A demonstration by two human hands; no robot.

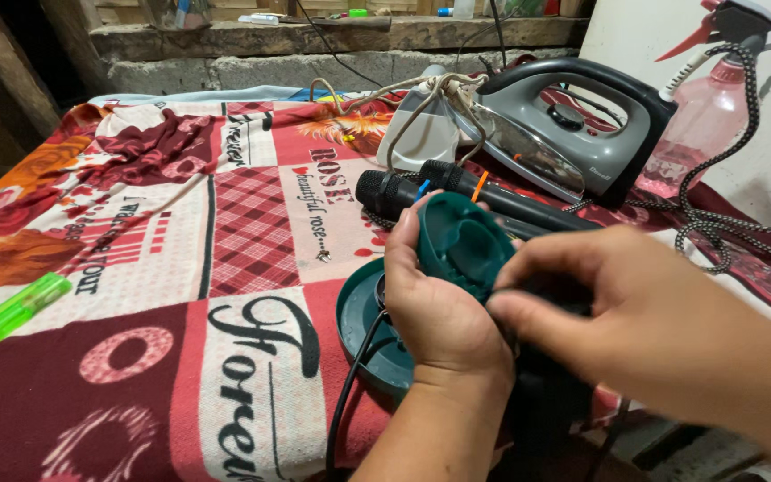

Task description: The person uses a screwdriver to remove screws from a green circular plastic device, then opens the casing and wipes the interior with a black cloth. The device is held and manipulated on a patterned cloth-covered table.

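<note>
Head view: left hand [439, 308] around teal housing [462, 243]

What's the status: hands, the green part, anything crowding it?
Left hand grips green plastic part. Right hand pinches at its lower edge. Green round base and black cord beneath; two microphones and iron close behind.

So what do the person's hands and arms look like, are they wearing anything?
Both are bare. The left hand and right hand wear no gloves, and no rings or watch show. No sleeves reach the forearms in view. The fingernails are short and plain.
</note>
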